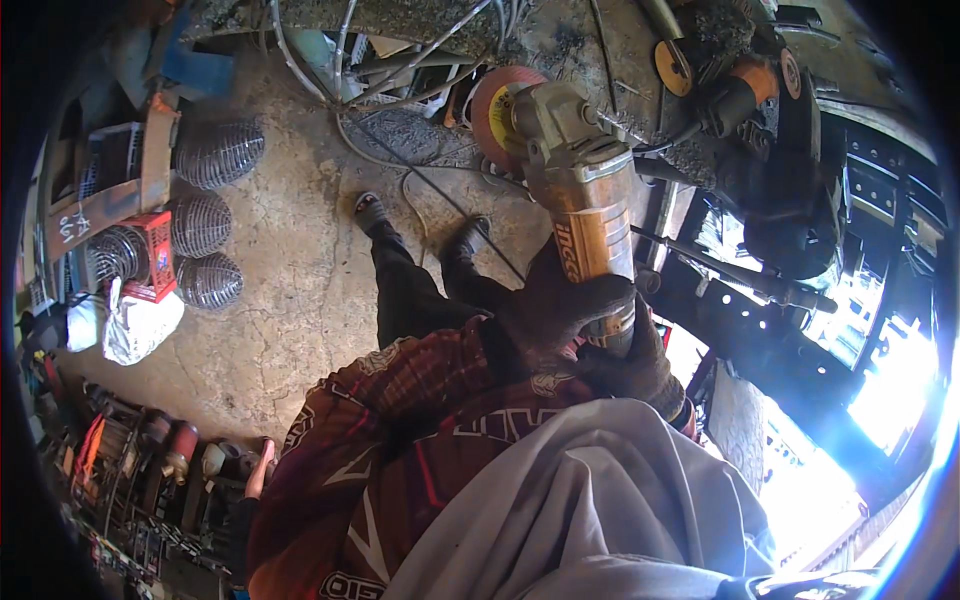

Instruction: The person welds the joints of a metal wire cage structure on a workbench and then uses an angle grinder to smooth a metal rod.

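Observation:
An angle grinder (pixel 590 190) with an orange-brown body and grey gear head is held up in front of my chest. Its round disc (pixel 497 112), red with a yellow centre, points away from me at the far end. My left hand (pixel 560 308), in a dark glove, wraps round the grinder's body from the left, thumb across it. Lower down, my right hand (pixel 645 365), gloved too, closes round the tail end; part of its grip is hidden behind the tool and my left hand.
A second orange-and-black grinder (pixel 735 95) lies at the far right among dark metal parts. Loose cables (pixel 385 155) trail over the concrete floor. Wire coils (pixel 215 155) and a red crate (pixel 158 255) stand left. A black metal frame (pixel 790 320) stands right; tools clutter the lower left.

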The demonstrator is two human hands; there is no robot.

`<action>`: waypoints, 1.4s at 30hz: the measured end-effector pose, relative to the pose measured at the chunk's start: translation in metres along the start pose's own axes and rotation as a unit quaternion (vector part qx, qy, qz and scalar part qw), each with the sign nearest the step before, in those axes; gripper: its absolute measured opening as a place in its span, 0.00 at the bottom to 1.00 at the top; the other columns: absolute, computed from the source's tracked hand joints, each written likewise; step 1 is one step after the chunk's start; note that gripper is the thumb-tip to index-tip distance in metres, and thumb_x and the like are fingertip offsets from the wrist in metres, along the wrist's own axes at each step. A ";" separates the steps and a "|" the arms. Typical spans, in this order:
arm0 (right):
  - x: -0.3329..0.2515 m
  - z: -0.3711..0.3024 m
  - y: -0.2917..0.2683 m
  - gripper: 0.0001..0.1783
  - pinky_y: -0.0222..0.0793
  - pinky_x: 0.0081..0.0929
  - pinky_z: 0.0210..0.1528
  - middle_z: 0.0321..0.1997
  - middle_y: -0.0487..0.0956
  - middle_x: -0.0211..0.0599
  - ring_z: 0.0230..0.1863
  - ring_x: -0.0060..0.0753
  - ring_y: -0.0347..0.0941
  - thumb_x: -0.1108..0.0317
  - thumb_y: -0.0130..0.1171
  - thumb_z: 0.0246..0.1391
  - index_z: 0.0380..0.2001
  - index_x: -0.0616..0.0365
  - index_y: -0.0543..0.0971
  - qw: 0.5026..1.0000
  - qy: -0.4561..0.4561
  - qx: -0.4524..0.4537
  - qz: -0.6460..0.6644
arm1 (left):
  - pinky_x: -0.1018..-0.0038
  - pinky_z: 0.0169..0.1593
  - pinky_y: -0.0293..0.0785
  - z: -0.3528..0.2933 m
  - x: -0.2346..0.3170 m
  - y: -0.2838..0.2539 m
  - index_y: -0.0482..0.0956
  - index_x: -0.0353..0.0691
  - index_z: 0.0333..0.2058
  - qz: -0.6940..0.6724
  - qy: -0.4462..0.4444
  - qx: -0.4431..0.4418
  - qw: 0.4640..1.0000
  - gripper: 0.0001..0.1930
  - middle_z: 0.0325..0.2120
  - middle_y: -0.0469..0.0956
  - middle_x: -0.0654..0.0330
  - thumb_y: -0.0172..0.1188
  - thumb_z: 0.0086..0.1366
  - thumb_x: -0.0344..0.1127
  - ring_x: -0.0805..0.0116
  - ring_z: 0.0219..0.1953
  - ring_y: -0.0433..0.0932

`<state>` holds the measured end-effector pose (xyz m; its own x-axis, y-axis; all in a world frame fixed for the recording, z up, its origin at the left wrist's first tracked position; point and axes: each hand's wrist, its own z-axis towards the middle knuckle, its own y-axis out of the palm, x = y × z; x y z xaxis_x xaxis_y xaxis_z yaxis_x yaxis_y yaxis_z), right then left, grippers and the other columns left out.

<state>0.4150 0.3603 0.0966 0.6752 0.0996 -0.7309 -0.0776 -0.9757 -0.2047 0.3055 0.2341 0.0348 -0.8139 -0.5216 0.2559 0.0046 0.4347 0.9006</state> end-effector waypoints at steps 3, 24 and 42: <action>-0.009 -0.003 0.010 0.51 0.71 0.35 0.60 0.61 0.75 0.45 0.60 0.36 0.75 0.67 0.77 0.43 0.67 0.63 0.59 0.998 0.043 0.035 -0.030 | 0.70 0.47 0.79 -0.002 -0.004 -0.004 0.72 0.36 0.53 -0.015 0.006 -0.022 1.000 0.24 0.41 0.79 0.58 0.69 0.59 0.31 0.66 0.42 0.80; -0.023 -0.006 0.029 0.47 0.76 0.35 0.57 0.58 0.77 0.44 0.57 0.33 0.77 0.74 0.76 0.45 0.66 0.61 0.61 0.983 0.008 0.092 -0.158 | 0.69 0.46 0.82 0.001 0.007 -0.014 0.69 0.38 0.53 -0.023 -0.019 -0.032 0.999 0.27 0.40 0.79 0.59 0.71 0.56 0.28 0.68 0.41 0.82; -0.029 0.004 0.035 0.54 0.74 0.35 0.59 0.58 0.79 0.47 0.57 0.38 0.78 0.70 0.80 0.39 0.68 0.64 0.60 0.983 -0.036 0.109 -0.144 | 0.71 0.47 0.81 0.005 0.012 -0.021 0.72 0.37 0.52 -0.017 -0.005 -0.026 1.000 0.25 0.41 0.79 0.60 0.70 0.57 0.30 0.69 0.42 0.82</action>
<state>0.3896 0.3242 0.1074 0.6392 0.3861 -0.6651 -0.0519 -0.8412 -0.5382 0.2930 0.2226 0.0176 -0.8204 -0.5274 0.2210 0.0061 0.3784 0.9256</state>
